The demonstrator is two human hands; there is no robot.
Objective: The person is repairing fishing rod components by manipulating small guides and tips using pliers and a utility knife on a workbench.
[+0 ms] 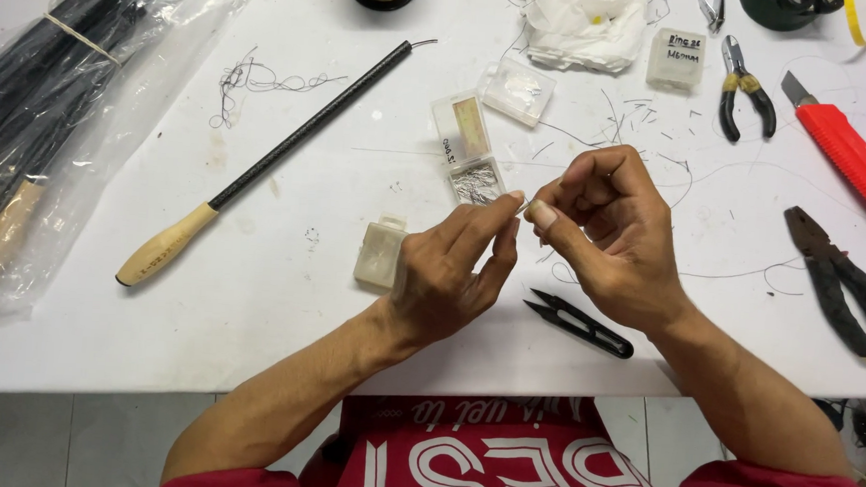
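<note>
Over the white table [281, 264], my left hand [451, 270] and my right hand [609, 234] meet fingertip to fingertip. Between the pinched fingers is something very small, pale and thin; what it is cannot be made out. Just behind the hands lies an open clear plastic box [469, 150] with tiny metal parts in its lower half. A small closed white box [380, 253] sits by my left wrist. Black thread snips [580, 324] lie under my right hand.
A long black rod with a pale wooden handle [257, 168] lies diagonally at left. A clear bag of similar rods [51, 100] is at the far left. Pliers [846, 289], small cutters [746, 87], a red utility knife [850, 149] and thread scraps are at right.
</note>
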